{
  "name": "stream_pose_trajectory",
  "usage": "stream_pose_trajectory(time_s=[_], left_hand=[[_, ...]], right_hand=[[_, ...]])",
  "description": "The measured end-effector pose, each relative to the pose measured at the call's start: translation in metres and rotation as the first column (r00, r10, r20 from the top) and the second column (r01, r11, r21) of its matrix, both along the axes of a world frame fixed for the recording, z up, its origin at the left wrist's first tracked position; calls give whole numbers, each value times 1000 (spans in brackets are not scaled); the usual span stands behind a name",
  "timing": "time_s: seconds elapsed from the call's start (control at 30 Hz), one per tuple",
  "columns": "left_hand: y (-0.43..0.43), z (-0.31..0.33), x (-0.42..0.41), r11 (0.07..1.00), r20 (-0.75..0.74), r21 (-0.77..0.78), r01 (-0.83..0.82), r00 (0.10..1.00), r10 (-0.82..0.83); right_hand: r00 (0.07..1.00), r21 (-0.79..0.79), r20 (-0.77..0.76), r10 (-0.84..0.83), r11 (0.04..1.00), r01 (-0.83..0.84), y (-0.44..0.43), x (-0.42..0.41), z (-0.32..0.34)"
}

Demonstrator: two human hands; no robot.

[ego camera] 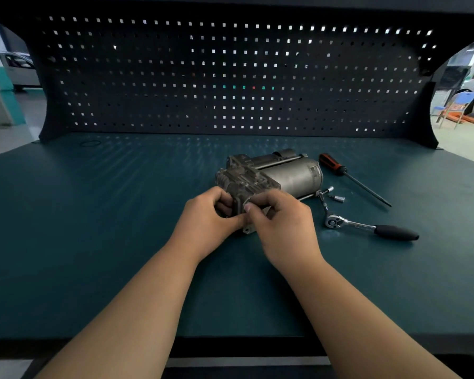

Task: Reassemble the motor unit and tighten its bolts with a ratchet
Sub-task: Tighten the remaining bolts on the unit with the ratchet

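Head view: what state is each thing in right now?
motor unit: lying on its side, held at its near end
left hand: grips motor unit's near end
right hand: pinches motor unit's near end
ratchet: lying untouched
screwdriver: lying untouched
socket: loose, beside ratchet

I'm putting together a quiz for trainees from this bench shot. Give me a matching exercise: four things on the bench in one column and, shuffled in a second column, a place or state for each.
Things
1. motor unit
2. ratchet
3. screwdriver
4. loose socket

Place or state
A. orange-and-black handle, thin dark shaft
B. gripped at its near end by the left hand and the right hand
C. small, silver, lying between the screwdriver and the ratchet
D. chrome head, black grip, lying untouched right of the hands

Pairs: 1-B, 2-D, 3-A, 4-C
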State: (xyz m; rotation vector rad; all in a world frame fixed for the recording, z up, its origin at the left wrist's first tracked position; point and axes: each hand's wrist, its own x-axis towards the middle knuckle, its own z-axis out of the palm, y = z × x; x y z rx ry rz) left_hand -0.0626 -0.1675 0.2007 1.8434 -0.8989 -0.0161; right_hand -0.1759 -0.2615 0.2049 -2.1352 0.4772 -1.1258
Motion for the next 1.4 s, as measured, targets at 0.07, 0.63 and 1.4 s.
stream_pose_trajectory(time_s=[0.07, 0.63, 1.4], left_hand=[[0, 0, -1, 1000, -5, -1, 2, 1000, -2], [2, -2, 2, 1000, 11, -1, 25, 1000, -25], [2, -1, 0, 999, 81, 34, 14, 997, -16]], right_hand=[[1000, -9, -4, -5, 1000, 5, -1, -1, 1], [999, 86, -17, -50, 995, 52, 0, -1, 1], [987, 30, -130, -90, 995, 95, 6, 3, 4]])
